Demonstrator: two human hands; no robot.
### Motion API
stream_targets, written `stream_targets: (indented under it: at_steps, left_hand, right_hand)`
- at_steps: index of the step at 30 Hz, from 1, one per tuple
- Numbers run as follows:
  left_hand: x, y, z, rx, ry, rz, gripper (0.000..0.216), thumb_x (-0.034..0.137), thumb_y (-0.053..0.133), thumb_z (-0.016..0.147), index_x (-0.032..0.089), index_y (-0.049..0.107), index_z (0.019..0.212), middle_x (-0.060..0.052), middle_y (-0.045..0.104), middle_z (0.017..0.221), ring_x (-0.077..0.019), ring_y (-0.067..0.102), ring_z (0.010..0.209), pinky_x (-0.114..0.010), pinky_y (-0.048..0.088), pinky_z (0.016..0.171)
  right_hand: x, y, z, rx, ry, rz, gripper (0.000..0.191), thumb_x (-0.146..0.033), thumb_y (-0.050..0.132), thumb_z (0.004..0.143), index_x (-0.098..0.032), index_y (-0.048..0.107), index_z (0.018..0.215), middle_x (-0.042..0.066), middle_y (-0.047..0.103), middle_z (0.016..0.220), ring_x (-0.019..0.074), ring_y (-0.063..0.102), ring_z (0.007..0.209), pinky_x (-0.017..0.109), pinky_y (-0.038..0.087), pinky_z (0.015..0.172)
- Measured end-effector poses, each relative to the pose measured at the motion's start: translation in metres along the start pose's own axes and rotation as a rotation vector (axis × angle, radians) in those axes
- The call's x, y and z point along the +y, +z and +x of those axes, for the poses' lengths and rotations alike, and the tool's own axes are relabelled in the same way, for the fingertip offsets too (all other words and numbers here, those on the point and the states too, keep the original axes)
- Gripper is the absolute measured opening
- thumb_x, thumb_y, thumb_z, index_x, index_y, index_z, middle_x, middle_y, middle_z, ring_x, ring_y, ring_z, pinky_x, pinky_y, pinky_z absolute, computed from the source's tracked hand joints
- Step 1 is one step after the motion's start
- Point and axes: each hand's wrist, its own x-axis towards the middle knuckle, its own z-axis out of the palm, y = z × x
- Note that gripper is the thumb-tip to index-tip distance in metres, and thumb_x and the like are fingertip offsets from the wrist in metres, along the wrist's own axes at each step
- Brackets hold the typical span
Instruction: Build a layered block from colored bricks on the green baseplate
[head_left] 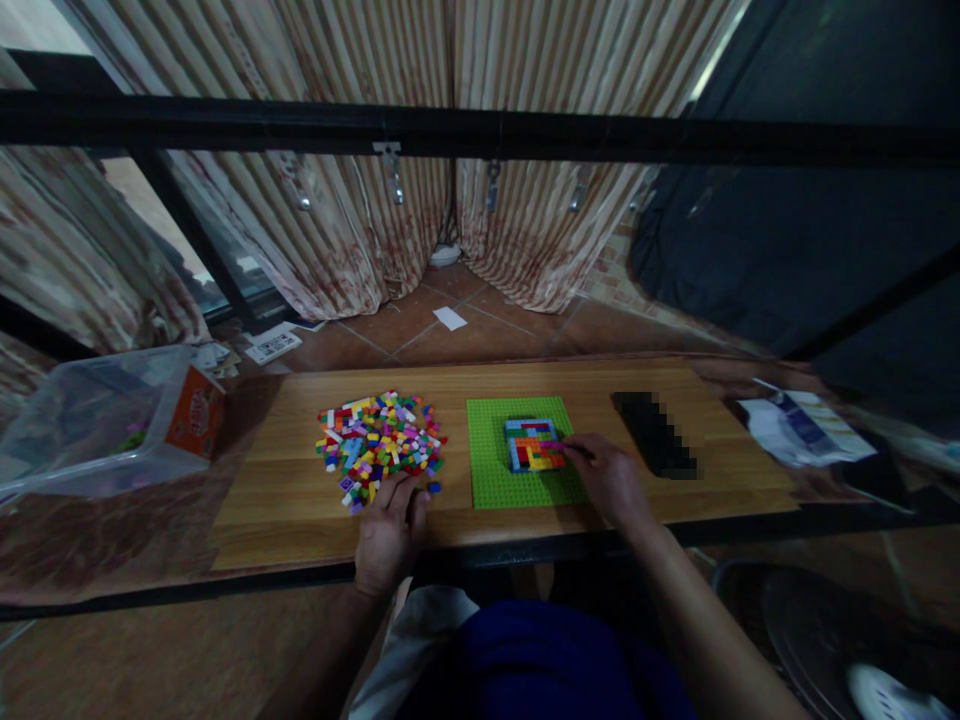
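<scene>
A green studded baseplate [487, 484] lies on the wooden board, bearing a small block of toy bricks [531, 446] with a blue rim and a multicoloured inside. My right hand [609, 478] reaches in from the right, thumb and fingers pinched on a magenta toy brick [552, 447] at the block's right side. Whether that brick touches the block is too small to tell. At the near edge of a loose pile of colourful bricks [382, 435], my left hand [391, 522] rests with slightly curled fingers, thumb apart. Its fingertips are partly hidden. A dark blue brick [435, 487] lies just right of it.
A black pixelated object [654, 434] lies right of the baseplate. On the left stands a clear plastic bin [112, 420] with an orange label. A white and blue packet [806, 428] lies at the right. A dark metal bar [480, 135] crosses before the curtains.
</scene>
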Motion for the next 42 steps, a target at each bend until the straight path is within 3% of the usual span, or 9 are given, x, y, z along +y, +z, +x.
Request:
stream_targets:
  at_steps: [6,19,31,37,42]
  left_hand:
    - [0.0,0.0,0.0,0.008,0.012,0.013,0.021,0.024,0.053,0.09,0.018,0.063,0.107,-0.009,0.064,0.105,-0.0205,0.063,0.1,-0.034,0.052,0.091]
    - [-0.001,0.001,-0.001,0.003,0.011,0.013,0.02,0.025,0.053,0.09,0.017,0.064,0.104,-0.009,0.065,0.106,-0.0208,0.062,0.101,-0.034,0.052,0.091]
    - [-0.003,0.001,0.001,0.032,0.077,0.036,0.02,0.024,0.053,0.089,0.017,0.063,0.106,-0.009,0.065,0.102,-0.0211,0.063,0.099,-0.034,0.053,0.088]
    - [-0.001,-0.001,0.004,0.036,0.098,0.039,0.019,0.023,0.052,0.09,0.016,0.063,0.103,-0.009,0.066,0.1,-0.0205,0.063,0.098,-0.034,0.053,0.089]
    - [0.0,-0.001,0.003,0.021,0.098,0.04,0.019,0.022,0.053,0.089,0.016,0.063,0.105,-0.008,0.065,0.099,-0.0201,0.063,0.097,-0.033,0.053,0.089]
  right_hand:
    - [0.008,0.001,0.006,-0.067,-0.098,0.003,0.023,-0.035,0.052,0.088,-0.024,0.072,0.09,0.006,0.072,0.091,0.0215,0.067,0.085,0.036,0.051,0.078]
    - [0.007,0.002,0.006,-0.079,-0.025,0.105,0.024,-0.037,0.054,0.086,-0.025,0.075,0.089,0.004,0.074,0.091,0.0201,0.069,0.082,0.032,0.052,0.076]
    - [0.009,0.009,0.008,0.039,0.264,0.382,0.037,-0.048,0.063,0.078,-0.017,0.071,0.096,0.009,0.074,0.092,0.022,0.068,0.084,0.035,0.053,0.076]
    - [0.003,0.016,0.019,-0.058,0.409,0.451,0.046,-0.044,0.077,0.062,-0.016,0.068,0.097,0.005,0.073,0.082,0.0204,0.067,0.074,0.034,0.053,0.069]
    - [0.006,0.021,0.021,-0.063,0.442,0.436,0.04,-0.042,0.077,0.061,-0.018,0.069,0.092,0.005,0.074,0.083,0.0208,0.068,0.075,0.035,0.054,0.07]
